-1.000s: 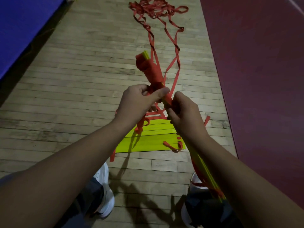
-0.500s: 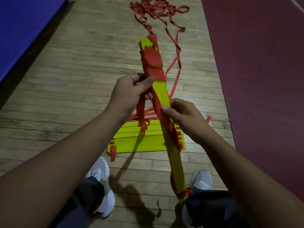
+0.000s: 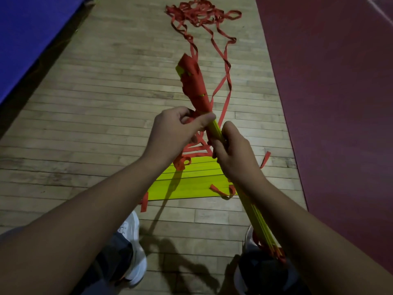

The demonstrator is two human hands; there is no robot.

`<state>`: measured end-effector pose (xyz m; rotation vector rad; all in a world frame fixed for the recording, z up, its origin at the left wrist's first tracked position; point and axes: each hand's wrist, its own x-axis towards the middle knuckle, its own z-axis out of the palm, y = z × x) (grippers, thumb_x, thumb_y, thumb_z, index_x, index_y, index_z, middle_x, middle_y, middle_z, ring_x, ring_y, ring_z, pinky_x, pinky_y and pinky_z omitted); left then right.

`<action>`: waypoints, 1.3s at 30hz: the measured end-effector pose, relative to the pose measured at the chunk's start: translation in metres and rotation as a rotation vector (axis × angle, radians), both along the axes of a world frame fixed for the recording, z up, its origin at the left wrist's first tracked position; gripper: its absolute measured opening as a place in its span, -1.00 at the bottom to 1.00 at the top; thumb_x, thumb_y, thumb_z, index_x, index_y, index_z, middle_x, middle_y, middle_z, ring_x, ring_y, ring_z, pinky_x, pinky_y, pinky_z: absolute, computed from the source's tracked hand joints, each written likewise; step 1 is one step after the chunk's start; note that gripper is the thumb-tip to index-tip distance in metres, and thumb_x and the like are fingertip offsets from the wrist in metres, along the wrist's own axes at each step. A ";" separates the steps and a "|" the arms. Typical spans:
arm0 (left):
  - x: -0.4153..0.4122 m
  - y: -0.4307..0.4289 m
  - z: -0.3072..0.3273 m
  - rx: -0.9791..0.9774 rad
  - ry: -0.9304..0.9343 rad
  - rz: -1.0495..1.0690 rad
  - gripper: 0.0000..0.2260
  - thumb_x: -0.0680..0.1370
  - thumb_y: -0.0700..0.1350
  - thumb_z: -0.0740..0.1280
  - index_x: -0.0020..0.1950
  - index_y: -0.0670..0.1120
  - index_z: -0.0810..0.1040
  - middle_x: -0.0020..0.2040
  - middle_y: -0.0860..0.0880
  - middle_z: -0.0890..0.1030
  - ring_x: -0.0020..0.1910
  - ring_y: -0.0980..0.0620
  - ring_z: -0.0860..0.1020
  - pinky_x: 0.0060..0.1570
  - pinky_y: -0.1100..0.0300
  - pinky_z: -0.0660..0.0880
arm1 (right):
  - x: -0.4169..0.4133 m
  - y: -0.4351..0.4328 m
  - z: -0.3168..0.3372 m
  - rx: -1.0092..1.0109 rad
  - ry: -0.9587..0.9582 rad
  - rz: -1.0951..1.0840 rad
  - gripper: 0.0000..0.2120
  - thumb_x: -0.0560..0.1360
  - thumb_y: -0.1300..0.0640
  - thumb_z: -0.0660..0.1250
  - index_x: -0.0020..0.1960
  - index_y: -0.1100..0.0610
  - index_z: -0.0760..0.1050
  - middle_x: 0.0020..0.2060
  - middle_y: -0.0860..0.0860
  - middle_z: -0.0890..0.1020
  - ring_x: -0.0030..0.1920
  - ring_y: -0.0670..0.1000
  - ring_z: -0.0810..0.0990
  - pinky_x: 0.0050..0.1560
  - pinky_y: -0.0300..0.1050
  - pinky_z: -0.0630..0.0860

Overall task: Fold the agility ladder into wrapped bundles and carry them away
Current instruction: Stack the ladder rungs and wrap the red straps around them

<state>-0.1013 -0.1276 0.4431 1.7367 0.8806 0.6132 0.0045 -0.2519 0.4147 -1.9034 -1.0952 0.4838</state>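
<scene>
I hold a bundle of yellow ladder rungs (image 3: 215, 127) edge-on, slanting from my right knee up and away. Red strap wrapping (image 3: 194, 86) covers its far end. My left hand (image 3: 176, 130) pinches the red strap against the bundle just below the wrapping. Just below that, my right hand (image 3: 232, 150) grips the bundle's middle. A second stack of yellow rungs (image 3: 191, 182) lies flat on the wooden floor beneath my hands. Loose red strap (image 3: 225, 60) trails from the bundle to a tangled red pile (image 3: 197, 12) far ahead.
The wooden floor (image 3: 102, 92) runs ahead between a blue mat (image 3: 27, 33) on the left and a dark red mat (image 3: 340, 103) on the right. My white shoes (image 3: 131, 248) stand at the bottom of the view.
The bundle has turned from flat-face-up to edge-on. My hands have come closer together on it, and the red wrapping now reaches further down the far end.
</scene>
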 end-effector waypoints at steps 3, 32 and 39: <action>0.001 -0.003 0.002 -0.027 -0.031 0.058 -0.74 0.49 0.08 0.51 -0.11 -0.13 0.70 -0.27 -0.02 0.73 -0.44 0.13 0.58 -0.35 0.29 0.48 | -0.005 0.002 -0.004 -0.021 -0.101 0.018 -0.93 0.61 0.28 0.23 0.07 0.21 0.35 -0.17 0.20 0.57 -0.20 0.21 0.53 -0.21 0.24 0.51; -0.001 0.021 0.004 0.030 -0.027 -0.013 -0.71 0.58 0.06 0.42 -0.04 -0.19 0.65 -0.24 -0.05 0.73 -0.47 0.07 0.52 -0.39 0.21 0.50 | 0.001 -0.003 0.011 0.048 0.251 0.038 -0.87 0.66 0.18 0.27 -0.04 0.05 0.38 -0.18 0.11 0.66 -0.35 0.03 0.63 -0.35 -0.01 0.56; 0.002 0.007 0.005 -0.029 -0.028 0.082 -0.72 0.49 0.11 0.50 -0.04 -0.10 0.69 -0.21 0.02 0.74 -0.38 0.14 0.59 -0.25 0.11 0.61 | -0.002 0.000 0.004 -0.022 -0.060 0.054 -0.94 0.63 0.23 0.25 0.05 0.19 0.37 -0.19 0.12 0.57 -0.21 0.15 0.56 -0.19 0.19 0.54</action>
